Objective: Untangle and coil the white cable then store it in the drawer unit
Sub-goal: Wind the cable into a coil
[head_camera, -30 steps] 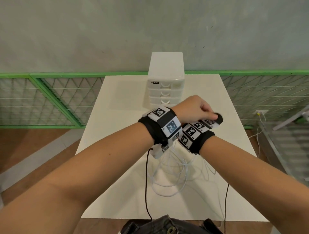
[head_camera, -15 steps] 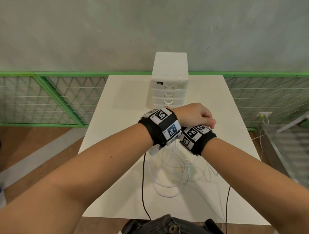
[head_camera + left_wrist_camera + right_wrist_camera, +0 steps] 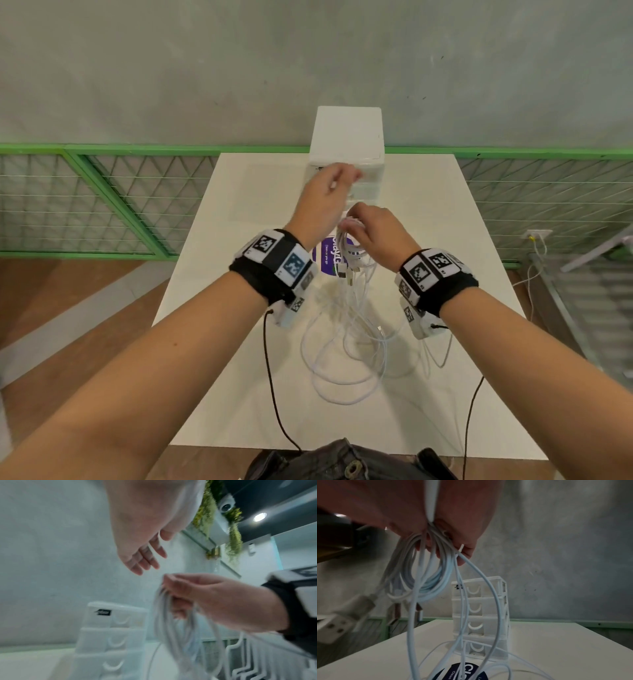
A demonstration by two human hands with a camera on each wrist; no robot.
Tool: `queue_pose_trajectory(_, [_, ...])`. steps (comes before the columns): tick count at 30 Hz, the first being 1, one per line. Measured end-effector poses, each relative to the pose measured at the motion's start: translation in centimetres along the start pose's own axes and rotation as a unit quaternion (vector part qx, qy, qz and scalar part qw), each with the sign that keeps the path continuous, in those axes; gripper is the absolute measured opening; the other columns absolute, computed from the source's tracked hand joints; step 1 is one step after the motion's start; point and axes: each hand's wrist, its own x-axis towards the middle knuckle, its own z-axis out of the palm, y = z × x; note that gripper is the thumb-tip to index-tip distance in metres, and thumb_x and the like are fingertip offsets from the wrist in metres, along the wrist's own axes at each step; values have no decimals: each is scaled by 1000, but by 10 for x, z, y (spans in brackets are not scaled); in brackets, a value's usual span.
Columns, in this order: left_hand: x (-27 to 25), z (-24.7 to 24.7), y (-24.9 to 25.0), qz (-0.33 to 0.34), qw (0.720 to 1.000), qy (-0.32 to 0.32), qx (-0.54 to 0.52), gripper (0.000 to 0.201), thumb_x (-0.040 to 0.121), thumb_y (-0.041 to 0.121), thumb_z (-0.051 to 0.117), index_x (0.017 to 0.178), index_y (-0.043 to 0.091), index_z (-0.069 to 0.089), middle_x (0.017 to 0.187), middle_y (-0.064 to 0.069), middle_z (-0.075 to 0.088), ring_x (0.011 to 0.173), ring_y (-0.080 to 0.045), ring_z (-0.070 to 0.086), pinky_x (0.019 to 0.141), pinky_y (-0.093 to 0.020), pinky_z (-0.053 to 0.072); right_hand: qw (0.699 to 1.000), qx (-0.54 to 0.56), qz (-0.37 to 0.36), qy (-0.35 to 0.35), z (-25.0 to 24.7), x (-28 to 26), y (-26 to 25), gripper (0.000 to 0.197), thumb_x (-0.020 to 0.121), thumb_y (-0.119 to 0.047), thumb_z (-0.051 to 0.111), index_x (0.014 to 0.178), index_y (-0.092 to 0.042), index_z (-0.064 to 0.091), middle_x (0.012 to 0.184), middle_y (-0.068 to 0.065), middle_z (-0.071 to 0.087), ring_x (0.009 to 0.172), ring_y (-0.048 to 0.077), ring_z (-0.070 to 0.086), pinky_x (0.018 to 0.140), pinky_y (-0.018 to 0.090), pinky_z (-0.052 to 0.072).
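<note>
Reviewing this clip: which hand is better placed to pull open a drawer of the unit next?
Probably the left hand: it is open, holds nothing, and is raised in front of the drawer unit. The right hand grips the bundled white cable, with loose loops still on the table.

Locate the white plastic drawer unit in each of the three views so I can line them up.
Head: white plastic drawer unit at top centre, at the table's far edge, its front partly behind the left hand.
Left wrist: lower left of centre, blurred, left of the hanging white cable.
Right wrist: right of centre, behind the cable strands.
Shared landmark: the small dark label on the top drawer's left corner.
</note>
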Motion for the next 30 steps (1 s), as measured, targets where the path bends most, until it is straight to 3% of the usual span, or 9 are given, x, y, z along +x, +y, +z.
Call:
queue_pose_trajectory(3, [0,-12,-22,-93,994,-57,11,37,99,38,37,113,11,57,104,1,63,101,-13,59,92,-26,45,998,37,-6,41,-13,-4,-7,32,94,-35,43,97,-5,55,80,6,63,71,19,55,62,26,32])
queue_pose_trajectory(5, [-7,-10,-27,-144,982,-118,-43,43,97,43,39,117,8,56,96,-3,65,89,-13,64,85,-26,50,996,68,1,61,-15,-5,-10,43,93,-49,39,94,-8,54,68,-9,55,62,5,52,56,21,31])
queue_pose_trajectory(7, [-13,-8,-27,-157,969,-155,-110,44,91,47,44,108,10,61,82,-3,65,73,-11,64,75,-25,53,992,97,2,86,-16,-5,-11,59,85,-64,30,92,-10,54,65,-17,51,59,-3,51,53,14,35])
queue_pose_trajectory(10, [-16,-8,-23,-156,964,-177,-121,34,84,44,53,82,13,66,65,5,65,64,-10,60,71,-25,51,988,117,-3,102,-18,-4,-10,55,87,-61,32,91,-11,55,66,-18,50,61,-6,51,52,16,31])
queue_pose_trajectory(14, [-12,-9,-11,-142,969,-193,-67,30,87,24,64,58,18,63,55,4,61,56,-11,55,62,-21,44,983,151,-1,108,-20,-3,-8,39,90,-54,32,86,-20,51,67,-14,52,61,0,50,56,21,36])
queue_pose_trajectory(17, [-10,-8,-6,-106,972,-183,-104,25,89,25,63,68,11,67,67,-6,64,68,-23,52,66,-29,42,980,168,-2,103,-23,-2,-7,28,92,-40,33,90,-17,50,66,-7,56,59,3,51,57,22,39])
queue_pose_trajectory(21, [-6,-16,0,-82,975,-116,-172,34,94,18,52,63,12,67,62,4,69,58,-10,61,62,-20,51,991,115,-7,68,-26,-7,3,33,90,-44,32,101,-17,46,74,0,55,59,9,49,56,19,36])
queue_pose_trajectory(25, [2,-31,18,-98,957,-73,-262,38,77,42,53,51,15,59,53,3,63,36,-5,47,42,-16,41,998,28,-10,60,-16,-19,28,24,92,-40,26,84,-23,41,67,3,54,58,26,50,62,38,43])
queue_pose_trajectory(30, [2,-21,25,-114,953,-166,-225,42,86,46,49,63,11,44,43,5,45,28,-4,27,36,-17,21,999,16,12,30,-4,-15,35,34,89,-29,26,91,-8,53,71,6,58,64,27,50,71,35,40])
